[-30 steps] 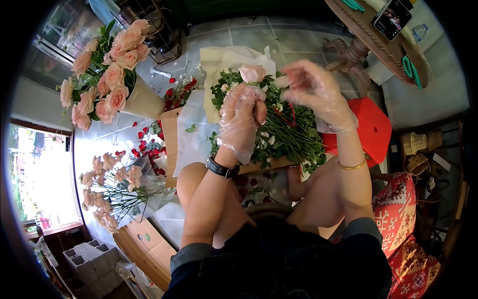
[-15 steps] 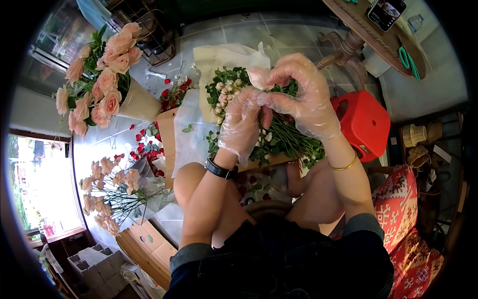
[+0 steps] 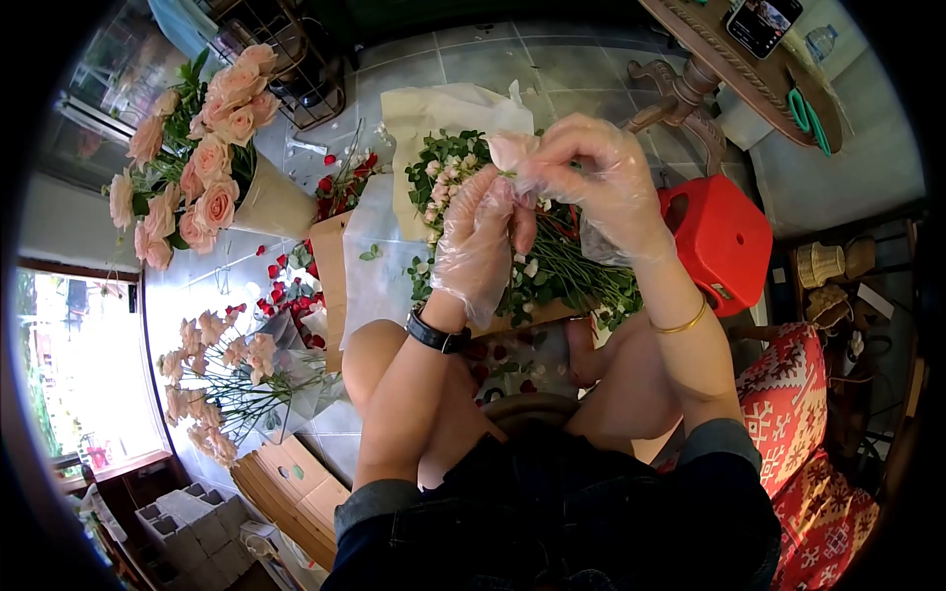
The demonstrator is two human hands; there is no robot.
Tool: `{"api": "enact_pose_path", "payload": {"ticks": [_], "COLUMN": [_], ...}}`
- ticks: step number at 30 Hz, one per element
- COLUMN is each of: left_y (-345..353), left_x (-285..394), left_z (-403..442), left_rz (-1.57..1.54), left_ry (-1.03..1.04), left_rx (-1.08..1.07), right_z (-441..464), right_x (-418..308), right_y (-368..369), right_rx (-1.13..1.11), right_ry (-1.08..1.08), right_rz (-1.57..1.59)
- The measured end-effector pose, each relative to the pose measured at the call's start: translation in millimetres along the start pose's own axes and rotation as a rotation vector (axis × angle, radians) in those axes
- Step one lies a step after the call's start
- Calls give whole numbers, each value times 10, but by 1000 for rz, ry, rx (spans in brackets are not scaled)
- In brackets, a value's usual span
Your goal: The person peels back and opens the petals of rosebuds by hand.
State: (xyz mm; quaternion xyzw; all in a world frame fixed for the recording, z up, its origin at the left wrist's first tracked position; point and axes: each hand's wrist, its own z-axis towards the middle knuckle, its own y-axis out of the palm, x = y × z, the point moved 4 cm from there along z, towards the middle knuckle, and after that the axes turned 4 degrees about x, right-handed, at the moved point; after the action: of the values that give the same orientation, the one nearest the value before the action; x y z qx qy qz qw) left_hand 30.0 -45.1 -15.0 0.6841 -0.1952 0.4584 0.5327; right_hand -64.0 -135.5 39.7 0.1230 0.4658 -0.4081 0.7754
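Observation:
A pale pink rose (image 3: 508, 148) is held up in front of me, with a bit of green showing under its bloom. My left hand (image 3: 477, 234), in a clear plastic glove, is closed around the rose just below the head. Gloved the same way, my right hand (image 3: 603, 187) has its fingertips pinched against the side of the bloom; what lies between them is hard to make out. Beneath both hands lies a bunch of small pale roses (image 3: 448, 187) with green leaves and long stems (image 3: 581, 271), on white and brown wrapping paper (image 3: 379, 261).
A pale bucket (image 3: 276, 202) of large pink roses (image 3: 215, 158) stands at the left, with more cut roses (image 3: 212, 379) below it. Red petals (image 3: 281, 291) litter the tiles. At right are a red stool (image 3: 724, 241) and a wooden table (image 3: 749, 84) bearing a phone (image 3: 764, 25) and green scissors (image 3: 808, 123).
My right hand has shifted slightly, its fingers coming from a curled arch over the rose to a pinch at its side. The bloom is now more upright; my left hand stays nearly in place.

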Motion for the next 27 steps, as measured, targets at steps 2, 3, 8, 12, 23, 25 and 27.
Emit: {"api": "enact_pose_path", "payload": {"ticks": [2, 3, 8, 12, 23, 25, 27], "left_y": [-65, -65, -28, -14, 2, 3, 37], "left_x": [10, 31, 115, 120, 91, 92, 103], "left_z": [52, 60, 12, 0, -43, -38, -42], "left_rz": [29, 57, 95, 79, 107, 99, 24], "left_ry": [17, 34, 71, 57, -7, -15, -2], "left_rx": [-41, -79, -27, -50, -63, -88, -200], "right_z": [23, 22, 24, 43, 7, 13, 11], "right_x": [-50, -59, -7, -128, -218, -230, -198], "right_y": [-64, -110, -180, -78, 25, 30, 34], "right_rx": [77, 151, -17, -52, -54, -48, -39], "right_ry": [23, 48, 183, 49, -145, -101, -58], "right_rz": [113, 226, -164, -279, -332, -274, -217]}}
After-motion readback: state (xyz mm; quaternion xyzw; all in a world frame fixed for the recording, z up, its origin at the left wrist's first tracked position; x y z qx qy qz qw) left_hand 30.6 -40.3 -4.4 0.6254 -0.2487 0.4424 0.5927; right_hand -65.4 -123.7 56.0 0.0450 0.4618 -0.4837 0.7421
